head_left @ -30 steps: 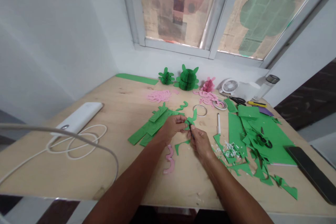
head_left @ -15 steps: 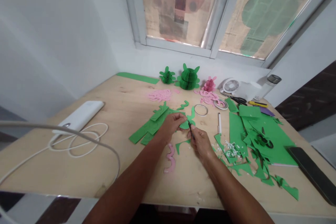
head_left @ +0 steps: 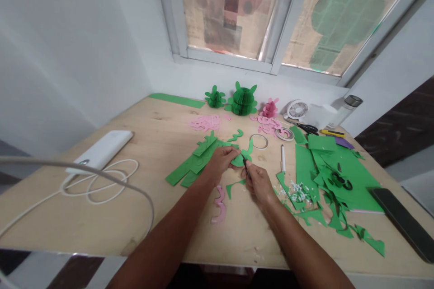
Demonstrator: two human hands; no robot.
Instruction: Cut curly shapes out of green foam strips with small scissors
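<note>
My left hand (head_left: 223, 161) is closed in a pinch on a piece of green paper (head_left: 238, 160), held above the middle of the table. My right hand (head_left: 258, 182) is wrapped round a pair of small dark scissors (head_left: 245, 162), their blades at the green paper. A curved green strip (head_left: 250, 146) shows just beyond the blades; whether it joins the held piece I cannot tell. Left of my left hand lie green paper strips (head_left: 188, 165). A wavy pink paper strip (head_left: 219, 210) lies between my forearms, near a green offcut (head_left: 229, 188).
Green and pink honeycomb paper figures (head_left: 242, 101) stand along the wall beside a small white fan (head_left: 297, 109). Green sheets and scraps (head_left: 356, 176) cover the right side, with a black phone (head_left: 403, 221) at the edge. A white power bank (head_left: 101, 151) and cable lie left.
The view has shifted very slightly. My hands keep nearly the same place, with the scissors still at the green paper.
</note>
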